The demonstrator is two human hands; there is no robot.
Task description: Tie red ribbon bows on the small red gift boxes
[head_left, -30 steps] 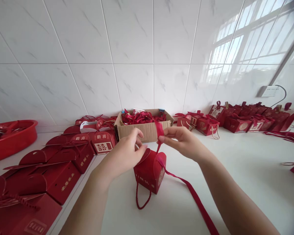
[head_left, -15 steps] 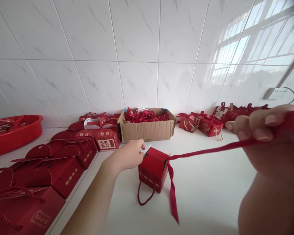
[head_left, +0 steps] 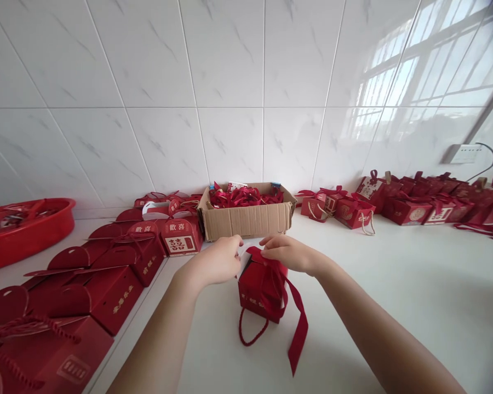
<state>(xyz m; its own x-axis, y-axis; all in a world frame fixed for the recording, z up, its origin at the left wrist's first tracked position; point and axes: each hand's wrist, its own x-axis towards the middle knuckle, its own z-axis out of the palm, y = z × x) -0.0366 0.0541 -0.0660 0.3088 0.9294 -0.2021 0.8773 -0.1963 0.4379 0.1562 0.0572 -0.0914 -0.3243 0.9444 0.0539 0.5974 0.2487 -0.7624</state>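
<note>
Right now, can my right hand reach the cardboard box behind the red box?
Probably yes. The cardboard box sits just past the right hand, with bare counter between them. The hand pinches the ribbon on the red box, though, so it would have to let go first.

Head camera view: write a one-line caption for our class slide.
Left hand grips the top of a small red gift box while right hand holds its red ribbon; cardboard box behind.

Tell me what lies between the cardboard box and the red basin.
Head view: red gift boxes with raised flaps fill that stretch of the counter.
</note>
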